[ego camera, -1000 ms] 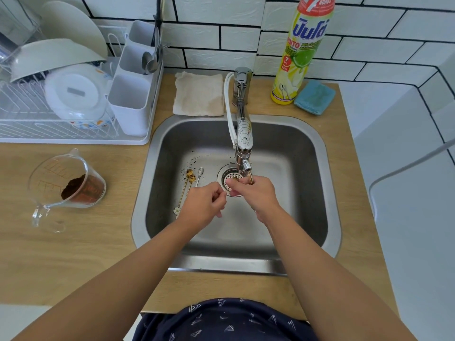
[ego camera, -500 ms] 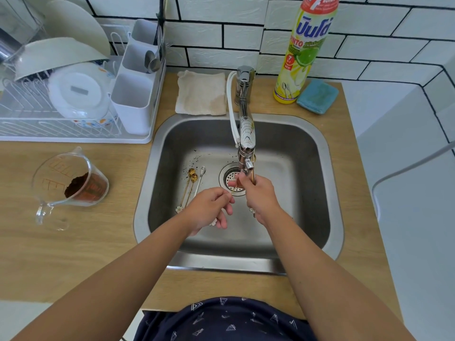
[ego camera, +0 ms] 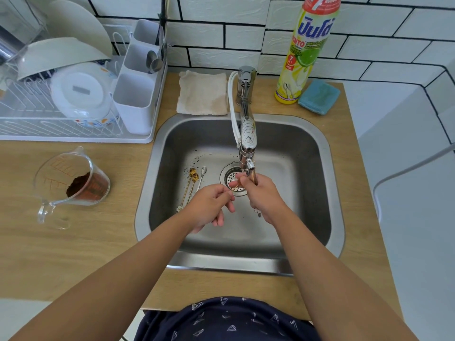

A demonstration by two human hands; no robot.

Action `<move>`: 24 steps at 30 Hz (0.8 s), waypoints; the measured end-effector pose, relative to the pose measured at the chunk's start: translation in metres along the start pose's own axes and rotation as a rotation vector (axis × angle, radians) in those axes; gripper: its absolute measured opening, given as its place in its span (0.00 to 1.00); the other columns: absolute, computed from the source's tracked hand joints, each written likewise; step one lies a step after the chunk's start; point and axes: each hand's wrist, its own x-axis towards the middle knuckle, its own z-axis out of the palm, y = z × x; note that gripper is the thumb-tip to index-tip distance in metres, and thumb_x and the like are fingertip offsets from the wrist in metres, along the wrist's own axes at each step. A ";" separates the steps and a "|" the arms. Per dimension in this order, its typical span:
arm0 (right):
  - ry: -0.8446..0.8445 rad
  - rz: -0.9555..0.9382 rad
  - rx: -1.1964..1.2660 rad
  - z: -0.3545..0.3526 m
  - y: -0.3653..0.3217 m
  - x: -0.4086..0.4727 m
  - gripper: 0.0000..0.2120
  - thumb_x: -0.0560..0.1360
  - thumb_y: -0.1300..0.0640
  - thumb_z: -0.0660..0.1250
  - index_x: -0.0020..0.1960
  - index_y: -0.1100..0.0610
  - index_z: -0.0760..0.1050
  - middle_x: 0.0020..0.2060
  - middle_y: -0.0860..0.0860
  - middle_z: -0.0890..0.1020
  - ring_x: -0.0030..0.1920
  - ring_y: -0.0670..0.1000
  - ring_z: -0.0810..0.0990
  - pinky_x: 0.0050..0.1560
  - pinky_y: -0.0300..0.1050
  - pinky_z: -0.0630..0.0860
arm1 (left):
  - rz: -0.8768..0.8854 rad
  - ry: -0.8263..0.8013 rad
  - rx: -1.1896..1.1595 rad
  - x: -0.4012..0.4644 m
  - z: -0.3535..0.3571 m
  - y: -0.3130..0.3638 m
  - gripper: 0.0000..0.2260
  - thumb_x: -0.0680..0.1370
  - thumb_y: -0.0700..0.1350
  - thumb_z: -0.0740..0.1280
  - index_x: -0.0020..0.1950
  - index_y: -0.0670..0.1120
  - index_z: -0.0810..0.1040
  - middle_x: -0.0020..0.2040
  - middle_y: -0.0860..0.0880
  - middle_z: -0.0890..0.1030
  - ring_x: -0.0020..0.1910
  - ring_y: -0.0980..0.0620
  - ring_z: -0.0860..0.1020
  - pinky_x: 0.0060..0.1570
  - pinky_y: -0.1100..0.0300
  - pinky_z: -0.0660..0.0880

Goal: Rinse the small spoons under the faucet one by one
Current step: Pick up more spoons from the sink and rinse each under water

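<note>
You've got one small spoon (ego camera: 256,193) under the faucet (ego camera: 247,143), right hand (ego camera: 262,195) gripping its handle, left hand (ego camera: 211,205) pinching near its bowl. Left of the faucet, three spoons (ego camera: 193,185) lie on the sink (ego camera: 327,193) floor, apparently unrinsed.

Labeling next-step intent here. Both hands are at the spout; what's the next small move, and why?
Probably keep the spoon in the right hand under the faucet and rub it with the left hand. Its grip sits right below the spout, and three spoons wait on the sink floor, two bowls visibly dirty.
</note>
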 end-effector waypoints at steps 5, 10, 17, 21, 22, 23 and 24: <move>-0.018 0.010 0.078 0.004 0.004 0.001 0.03 0.76 0.55 0.75 0.48 0.49 0.82 0.30 0.40 0.80 0.25 0.38 0.72 0.25 0.29 0.66 | -0.020 0.018 -0.024 0.001 -0.001 0.002 0.08 0.83 0.44 0.62 0.52 0.41 0.78 0.41 0.45 0.85 0.20 0.51 0.73 0.20 0.63 0.68; 0.049 0.076 0.087 0.006 0.002 0.006 0.12 0.84 0.50 0.62 0.51 0.53 0.82 0.42 0.46 0.89 0.22 0.38 0.73 0.33 0.38 0.64 | -0.044 0.019 -0.093 -0.003 -0.002 0.004 0.08 0.82 0.43 0.62 0.51 0.40 0.78 0.39 0.45 0.85 0.19 0.52 0.70 0.20 0.64 0.65; -0.010 0.030 0.134 0.010 0.003 0.000 0.07 0.81 0.54 0.68 0.53 0.54 0.84 0.39 0.46 0.87 0.24 0.40 0.70 0.23 0.34 0.64 | -0.152 0.004 -0.264 -0.003 -0.002 0.004 0.17 0.84 0.52 0.58 0.51 0.41 0.79 0.38 0.43 0.82 0.19 0.53 0.62 0.22 0.63 0.56; 0.085 0.064 0.183 0.008 0.001 -0.001 0.07 0.75 0.51 0.76 0.48 0.54 0.85 0.38 0.48 0.86 0.23 0.39 0.70 0.22 0.32 0.63 | -0.062 0.068 -0.147 -0.002 -0.001 0.000 0.12 0.83 0.49 0.60 0.48 0.45 0.79 0.40 0.46 0.84 0.21 0.54 0.67 0.21 0.65 0.60; 0.080 0.067 0.185 0.008 0.002 -0.002 0.10 0.74 0.51 0.77 0.49 0.56 0.84 0.36 0.47 0.83 0.24 0.40 0.68 0.23 0.34 0.63 | -0.044 0.086 -0.097 -0.001 -0.001 -0.001 0.10 0.83 0.49 0.61 0.48 0.46 0.79 0.42 0.47 0.85 0.22 0.53 0.69 0.21 0.65 0.62; 0.064 0.065 0.186 0.008 0.003 -0.003 0.12 0.73 0.51 0.78 0.51 0.58 0.84 0.35 0.47 0.79 0.25 0.41 0.68 0.23 0.33 0.63 | -0.029 0.088 -0.058 -0.001 -0.002 -0.002 0.09 0.82 0.48 0.63 0.49 0.46 0.80 0.43 0.48 0.86 0.23 0.53 0.71 0.21 0.64 0.64; 0.047 0.056 0.184 0.008 0.004 -0.003 0.11 0.73 0.53 0.79 0.51 0.58 0.83 0.33 0.47 0.78 0.26 0.40 0.70 0.24 0.31 0.65 | -0.017 0.079 -0.030 -0.001 -0.002 -0.002 0.09 0.82 0.48 0.63 0.49 0.46 0.80 0.44 0.48 0.86 0.24 0.53 0.72 0.21 0.64 0.65</move>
